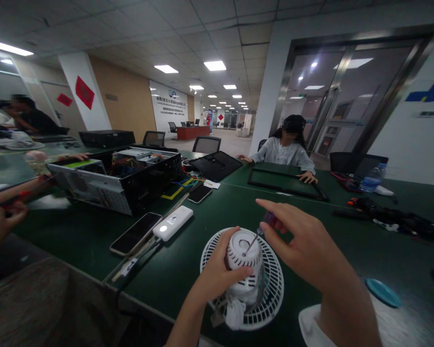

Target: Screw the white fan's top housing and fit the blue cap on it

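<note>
A white electric fan lies with its round slotted grille (276,295) on the green table and the back of its motor housing (238,262) facing up. My left hand (215,272) is wrapped round the left side of that housing, thumb across the front. In my right hand (304,238) is a screwdriver with a dark purplish handle (269,220), pinched between thumb and fingers, index finger stretched out. The screwdriver's thin shaft slants down to the left, its tip at a small hole in the housing's top. Whether a screw sits there is too small to tell.
Left of the fan are a white power bank (174,223) with a cable and a phone (136,233). Farther off stand an open computer case (130,185) and a black frame (287,179), with a person (285,149) opposite. A blue lid (383,292) lies to the right.
</note>
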{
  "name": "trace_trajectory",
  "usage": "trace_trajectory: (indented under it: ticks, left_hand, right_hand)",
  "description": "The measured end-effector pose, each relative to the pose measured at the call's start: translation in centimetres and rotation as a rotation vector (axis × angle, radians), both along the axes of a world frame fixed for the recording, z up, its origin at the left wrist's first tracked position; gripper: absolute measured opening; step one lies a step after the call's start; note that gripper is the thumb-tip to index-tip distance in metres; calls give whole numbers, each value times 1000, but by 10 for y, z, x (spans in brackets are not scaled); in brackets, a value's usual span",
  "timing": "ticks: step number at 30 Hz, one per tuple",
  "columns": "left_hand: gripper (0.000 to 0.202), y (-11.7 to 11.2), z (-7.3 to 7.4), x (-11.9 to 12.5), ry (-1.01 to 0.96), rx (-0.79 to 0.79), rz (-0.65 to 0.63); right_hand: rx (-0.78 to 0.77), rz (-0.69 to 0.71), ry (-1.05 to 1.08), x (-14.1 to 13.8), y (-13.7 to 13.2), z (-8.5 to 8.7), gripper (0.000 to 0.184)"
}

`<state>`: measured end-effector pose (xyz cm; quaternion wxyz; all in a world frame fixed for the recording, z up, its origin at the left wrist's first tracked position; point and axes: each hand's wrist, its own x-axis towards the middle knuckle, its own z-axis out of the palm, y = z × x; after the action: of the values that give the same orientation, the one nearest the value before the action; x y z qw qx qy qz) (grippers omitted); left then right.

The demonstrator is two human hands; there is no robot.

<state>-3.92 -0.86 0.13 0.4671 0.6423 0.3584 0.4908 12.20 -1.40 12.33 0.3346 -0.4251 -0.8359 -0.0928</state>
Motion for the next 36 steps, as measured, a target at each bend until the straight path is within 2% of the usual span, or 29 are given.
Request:
trace_trajectory:
  ticks: [5,8,13,18,23,28,36]
  left_hand:
    - [67,-4,-4,4,-38,-5,29]
    - [68,-3,-8,6,-35,-6,36]
    - [69,-3,-13,7,-63,-3,48]
    - [65,-3,-17,6,-42,26,64]
    - [41,-4,-19,5,-9,134,89]
    - [18,-8,-14,6,11,150,79]
    - [12,-11,-10,5,137,207,91]
  right_hand:
    - [-103,29,20,1,-1,4,14]
    - [-106,31,44,-4,1,3,9]
    - [65,-66,-19,-9,4,-1,32]
    - [91,-89,-18,-9,6,-2,36]
    - [69,-108,17,-10,7,-2,29]
    - [52,-131,29,-7,8,-1,27]
    - [46,-183,61,-1,10,-1,27]
